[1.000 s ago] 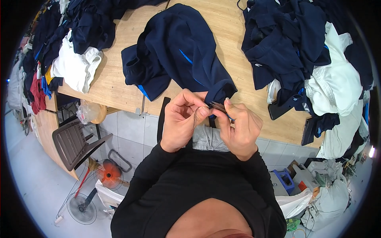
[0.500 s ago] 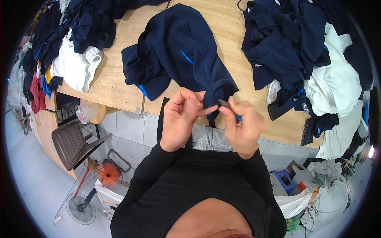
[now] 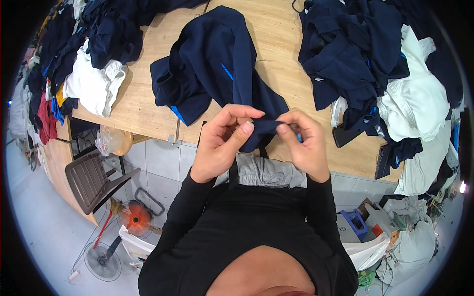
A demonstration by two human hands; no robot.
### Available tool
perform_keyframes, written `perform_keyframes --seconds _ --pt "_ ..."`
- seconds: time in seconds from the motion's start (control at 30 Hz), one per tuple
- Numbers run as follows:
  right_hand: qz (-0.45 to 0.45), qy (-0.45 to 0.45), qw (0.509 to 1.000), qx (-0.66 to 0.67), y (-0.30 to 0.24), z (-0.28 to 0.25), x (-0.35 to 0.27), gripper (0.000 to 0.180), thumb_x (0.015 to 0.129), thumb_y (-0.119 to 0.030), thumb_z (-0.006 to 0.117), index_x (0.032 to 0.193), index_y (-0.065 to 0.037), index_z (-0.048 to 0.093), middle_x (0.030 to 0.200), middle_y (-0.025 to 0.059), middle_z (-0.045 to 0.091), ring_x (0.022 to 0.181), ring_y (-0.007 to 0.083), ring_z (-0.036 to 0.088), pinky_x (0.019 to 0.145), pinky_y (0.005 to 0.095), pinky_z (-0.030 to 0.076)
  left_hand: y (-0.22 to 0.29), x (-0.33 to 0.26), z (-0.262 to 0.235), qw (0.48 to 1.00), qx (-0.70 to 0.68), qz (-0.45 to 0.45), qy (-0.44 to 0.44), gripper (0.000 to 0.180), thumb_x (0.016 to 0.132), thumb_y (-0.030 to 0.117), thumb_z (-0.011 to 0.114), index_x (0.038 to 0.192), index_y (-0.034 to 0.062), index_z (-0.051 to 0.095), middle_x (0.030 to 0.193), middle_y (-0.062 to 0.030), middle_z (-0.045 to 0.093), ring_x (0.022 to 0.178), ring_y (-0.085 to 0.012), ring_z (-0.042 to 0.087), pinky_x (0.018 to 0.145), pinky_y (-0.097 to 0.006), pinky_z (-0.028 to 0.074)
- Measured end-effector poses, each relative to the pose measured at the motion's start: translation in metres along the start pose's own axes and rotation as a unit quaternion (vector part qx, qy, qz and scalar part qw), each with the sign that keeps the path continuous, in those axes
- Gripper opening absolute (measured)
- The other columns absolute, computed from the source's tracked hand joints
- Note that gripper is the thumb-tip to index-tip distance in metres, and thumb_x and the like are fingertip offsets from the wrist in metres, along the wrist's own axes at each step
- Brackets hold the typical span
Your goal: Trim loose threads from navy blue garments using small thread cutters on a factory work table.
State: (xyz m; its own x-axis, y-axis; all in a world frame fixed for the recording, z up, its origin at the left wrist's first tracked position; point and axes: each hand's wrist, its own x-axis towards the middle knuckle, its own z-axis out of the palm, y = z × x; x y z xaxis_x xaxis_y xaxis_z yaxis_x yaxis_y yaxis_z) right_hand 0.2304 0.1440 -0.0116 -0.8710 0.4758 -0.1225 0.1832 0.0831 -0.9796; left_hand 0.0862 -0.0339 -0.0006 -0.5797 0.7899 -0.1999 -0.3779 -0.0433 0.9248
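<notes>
A navy garment (image 3: 217, 54) with bright blue trim lies bunched on the wooden table, one narrow end drawn over the near edge toward me. My left hand (image 3: 227, 140) pinches that end between thumb and fingers. Opposite it, my right hand (image 3: 303, 143) grips the same end with thumb and index finger, so a short stretch of cloth spans the two hands. Something small and blue shows behind the right fingers; I cannot make out what it is.
Dark clothes (image 3: 353, 49) are heaped at the right beside white garments (image 3: 414, 108). Another dark pile and a white garment (image 3: 101, 81) are at the left. A brown chair (image 3: 91, 172) and an orange fan (image 3: 136, 219) stand below left; bags (image 3: 410, 251) sit at lower right.
My hands have moved slightly apart and now stretch the garment's end between them. The dark pointed tip at my right fingers no longer shows. The cloth has shifted slightly left.
</notes>
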Motion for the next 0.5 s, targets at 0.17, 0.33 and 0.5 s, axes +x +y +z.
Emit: perform_keyframes --seconds 0.17,0.33,0.5 --pt "-0.126 0.079 0.985 -0.086 -0.023 -0.004 0.009 0.016 0.089 0.012 0.075 0.103 0.003 0.073 0.090 0.0082 0.067 0.074 0.0128 0.061 0.067 0.0270 0.047 -0.002 0.008 0.002 0.995 0.049 -0.065 -0.053 0.020 0.114 0.016 0.061 0.122 0.0019 0.073 0.093 0.0071 0.061 0.085 0.0007 0.051 0.075 -0.018 0.041" --pt "-0.115 0.140 0.980 -0.080 -0.005 0.016 0.018 0.025 0.088 0.012 0.078 0.111 0.002 0.078 0.108 0.0113 0.075 0.082 0.0170 0.070 0.073 0.0267 0.054 -0.012 0.006 -0.002 0.986 -0.021 -0.139 -0.087 0.024 0.115 0.018 0.061 0.124 -0.0002 0.073 0.095 0.0071 0.065 0.085 -0.0006 0.053 0.076 -0.019 0.045" --pt "-0.145 0.206 0.950 -0.183 -0.024 0.007 -0.003 0.027 0.085 0.015 0.079 0.108 0.000 0.080 0.107 0.0118 0.074 0.085 0.0185 0.074 0.071 0.0268 0.056 -0.006 -0.001 0.000 0.979 -0.157 -0.129 -0.017 0.027 0.114 0.012 0.059 0.132 -0.0041 0.071 0.112 0.0028 0.073 0.100 -0.0016 0.061 0.088 -0.021 0.049"
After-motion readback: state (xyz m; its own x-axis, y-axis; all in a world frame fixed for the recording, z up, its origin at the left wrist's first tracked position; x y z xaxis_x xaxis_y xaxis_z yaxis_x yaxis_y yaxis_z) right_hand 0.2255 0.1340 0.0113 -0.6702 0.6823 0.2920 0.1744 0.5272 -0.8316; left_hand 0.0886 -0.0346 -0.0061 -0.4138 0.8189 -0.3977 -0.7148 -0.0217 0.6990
